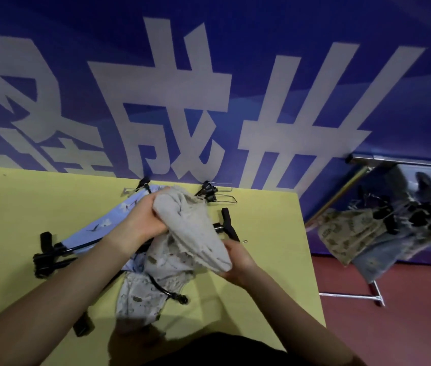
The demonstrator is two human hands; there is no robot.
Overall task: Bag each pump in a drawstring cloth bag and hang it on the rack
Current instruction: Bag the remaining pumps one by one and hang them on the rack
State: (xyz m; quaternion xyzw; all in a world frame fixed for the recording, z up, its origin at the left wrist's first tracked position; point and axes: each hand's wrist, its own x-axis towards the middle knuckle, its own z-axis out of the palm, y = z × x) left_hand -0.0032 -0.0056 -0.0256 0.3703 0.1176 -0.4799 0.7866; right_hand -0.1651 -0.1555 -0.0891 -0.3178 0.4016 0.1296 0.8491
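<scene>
While both hands (145, 220) grip cloth bag (193, 228), table edge (307, 233) near.

A yellow surface (11, 220) fills the lower left and centre of the frame, its far edge meeting a blue banner wall (262, 35) that spans the whole upper half. Large pale characters (172, 107) are printed across the banner, blurred in this view. At the lower right, a dark red floor (407, 326) lies below the banner's bottom edge. A dark garment (217, 350) on the person occupies the bottom centre of the frame.
</scene>
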